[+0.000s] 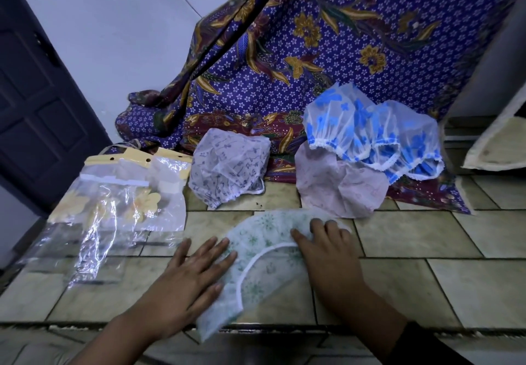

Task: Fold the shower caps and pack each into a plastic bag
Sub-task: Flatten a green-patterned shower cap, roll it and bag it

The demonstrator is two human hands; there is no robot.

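Note:
A green-flowered shower cap (263, 253) lies folded into a crescent on the tiled counter (427, 287), its lower end hanging over the front edge. My left hand (189, 276) presses flat on its left side with straight fingers. My right hand (330, 250) presses flat on its right side. Clear plastic bags with yellow headers (119, 193) lie in a pile at the left. Behind the green cap sit a grey-patterned cap (227, 168), a pink cap (338, 185) and blue-flowered caps (373, 134).
A purple batik cloth (313, 51) drapes down the back and onto the counter under the caps. A dark door (34, 102) stands at the left. A pale padded object (495, 142) leans at the right edge. The counter's front edge (284, 326) runs just below my hands.

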